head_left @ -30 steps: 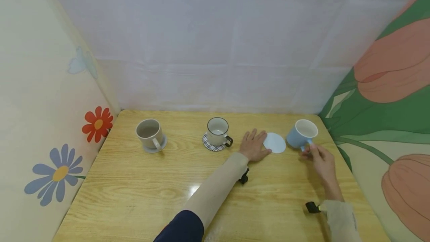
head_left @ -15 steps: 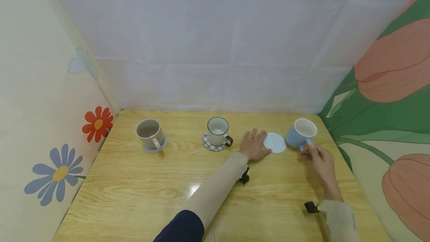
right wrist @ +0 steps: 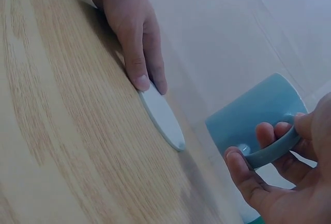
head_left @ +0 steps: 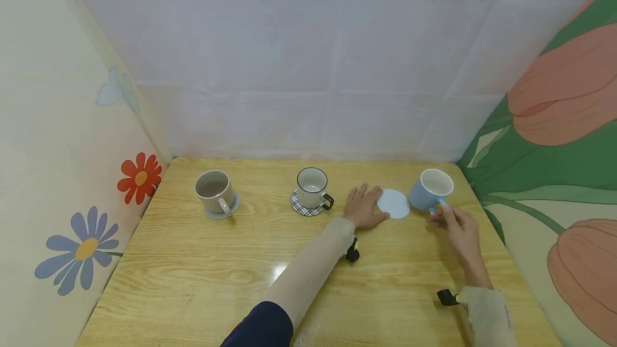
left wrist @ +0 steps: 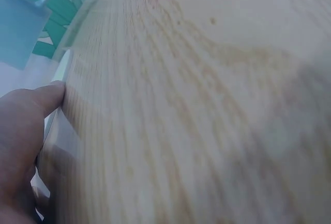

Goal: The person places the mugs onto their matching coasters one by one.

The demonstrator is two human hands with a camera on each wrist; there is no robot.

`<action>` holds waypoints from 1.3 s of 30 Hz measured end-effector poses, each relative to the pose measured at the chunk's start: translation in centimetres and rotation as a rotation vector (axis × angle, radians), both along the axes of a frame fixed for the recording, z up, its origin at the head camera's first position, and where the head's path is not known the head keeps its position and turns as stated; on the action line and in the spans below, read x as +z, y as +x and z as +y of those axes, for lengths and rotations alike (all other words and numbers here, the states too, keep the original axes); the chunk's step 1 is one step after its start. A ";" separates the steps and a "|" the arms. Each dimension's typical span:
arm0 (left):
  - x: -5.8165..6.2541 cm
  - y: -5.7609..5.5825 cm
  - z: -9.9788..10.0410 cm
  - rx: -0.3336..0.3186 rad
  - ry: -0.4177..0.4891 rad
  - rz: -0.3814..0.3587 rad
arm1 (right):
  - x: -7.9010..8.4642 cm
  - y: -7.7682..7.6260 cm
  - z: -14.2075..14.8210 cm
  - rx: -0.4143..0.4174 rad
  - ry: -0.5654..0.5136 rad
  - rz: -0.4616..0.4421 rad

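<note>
My right hand (head_left: 464,234) grips a light blue mug (right wrist: 264,115) by its handle (right wrist: 274,151), fingers curled round it. The mug's white inside shows in the head view, and it stands just right of a round pale blue coaster (head_left: 393,204). In the right wrist view the mug's base appears raised over the table. My left hand (head_left: 363,209) lies flat with fingers spread, thumb and forefinger at the coaster's left edge. The left wrist view shows the thumb (left wrist: 49,97) along the thin coaster edge.
A white mug (head_left: 311,189) with a black rim and handle stands on a checked coaster (head_left: 302,210) left of my left hand. Farther left, a grey-beige mug (head_left: 212,189) sits on a grey coaster (head_left: 235,205). A white cloth backdrop (head_left: 270,68) closes off the table's far edge.
The blue mug and my right hand have shifted slightly left, closer to the pale blue coaster. My left hand stays in place at the coaster.
</note>
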State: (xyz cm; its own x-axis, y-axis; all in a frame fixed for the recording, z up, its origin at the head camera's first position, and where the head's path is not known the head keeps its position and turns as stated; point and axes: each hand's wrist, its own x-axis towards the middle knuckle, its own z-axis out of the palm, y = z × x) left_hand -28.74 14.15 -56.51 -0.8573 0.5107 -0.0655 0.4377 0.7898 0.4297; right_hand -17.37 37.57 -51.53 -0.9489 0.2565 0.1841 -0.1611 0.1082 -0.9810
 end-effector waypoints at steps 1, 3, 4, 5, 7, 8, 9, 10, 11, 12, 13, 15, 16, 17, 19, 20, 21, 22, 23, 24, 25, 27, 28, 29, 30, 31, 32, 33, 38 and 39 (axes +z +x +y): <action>0.2 0.1 0.0 0.002 0.001 0.000 | 0.0 0.0 0.0 0.000 0.004 -0.001; 0.3 0.1 -0.1 0.007 0.001 0.003 | 0.1 0.0 0.0 0.003 0.006 -0.001; 0.3 0.1 -0.1 0.008 0.001 0.004 | 0.1 0.1 -0.1 0.004 0.008 -0.002; 0.3 0.1 -0.1 0.008 0.004 0.003 | 0.1 0.1 -0.1 0.007 0.007 -0.001; 0.1 0.1 -0.1 0.011 0.011 -0.001 | 0.2 0.1 -0.2 0.009 0.019 -0.001; 0.0 0.1 0.0 0.012 0.015 -0.004 | 0.3 0.1 -0.2 0.011 0.019 -0.001; 0.0 0.0 0.0 0.011 0.019 -0.007 | 0.3 0.1 -0.2 0.012 0.020 -0.002; -0.1 0.0 0.0 0.010 0.022 -0.006 | 0.4 0.1 -0.3 0.012 0.024 -0.002; -0.2 0.0 0.0 0.010 0.028 -0.009 | 0.4 0.1 -0.3 0.012 0.025 -0.002; -0.2 -0.1 0.0 0.011 0.030 -0.009 | 0.4 0.1 -0.4 0.013 0.025 -0.002; -0.2 -0.1 0.0 0.011 0.033 -0.010 | 0.4 0.1 -0.4 0.014 0.019 0.000; -0.3 -0.2 0.0 0.007 0.039 -0.018 | 0.4 0.2 -0.5 0.016 0.011 0.006; -0.3 -0.2 0.0 0.006 0.041 -0.022 | 0.4 0.2 -0.5 0.017 0.010 0.009; -0.3 -0.2 0.0 0.004 0.043 -0.025 | 0.4 0.2 -0.6 0.019 0.011 0.013; -0.4 -0.2 -0.1 0.003 0.044 -0.025 | 0.3 0.1 -0.6 0.021 0.012 0.023; -0.4 -0.2 -0.1 0.000 0.045 -0.027 | 0.2 0.1 -0.6 0.022 0.013 0.028; -0.4 -0.2 -0.1 -0.001 0.046 -0.025 | 0.1 0.1 -0.6 0.024 0.012 0.033; -0.5 -0.3 -0.1 -0.002 0.045 -0.026 | 0.1 0.1 -0.6 0.026 0.011 0.037; -0.5 -0.2 -0.1 0.000 0.045 -0.021 | 0.0 0.1 -0.6 0.027 0.010 0.041; -0.5 -0.2 -0.1 0.000 0.044 -0.021 | 0.0 0.1 -0.6 0.030 0.006 0.044; -0.6 -0.3 -0.1 -0.003 0.046 -0.026 | -0.1 0.1 -0.6 0.031 0.007 0.044; -0.7 -0.3 0.0 -0.002 0.039 -0.023 | -0.2 0.1 -0.6 0.037 0.006 0.042; -0.8 -0.3 0.0 -0.001 0.037 -0.020 | -0.2 0.1 -0.6 0.038 0.008 0.039; -0.8 -0.3 0.0 0.000 0.035 -0.016 | -0.3 0.1 -0.6 0.039 0.010 0.034; -0.9 -0.3 0.0 -0.003 0.031 -0.017 | -0.3 0.1 -0.6 0.039 0.011 0.028; -1.0 -0.4 0.0 -0.003 0.029 -0.014 | -0.3 0.1 -0.7 0.038 0.014 0.022; -1.1 -0.4 0.1 -0.003 0.028 -0.012 | -0.3 0.1 -0.7 0.036 0.017 0.015; -1.2 -0.4 0.1 -0.003 0.030 -0.011 | -0.3 0.1 -0.7 0.031 0.028 0.008; -1.4 -0.5 0.2 0.002 0.036 -0.004 | -0.2 -0.1 -1.0 0.022 0.053 -0.022; -1.5 -0.5 0.2 0.002 0.037 -0.002 | -0.2 -0.1 -1.0 0.023 0.053 -0.024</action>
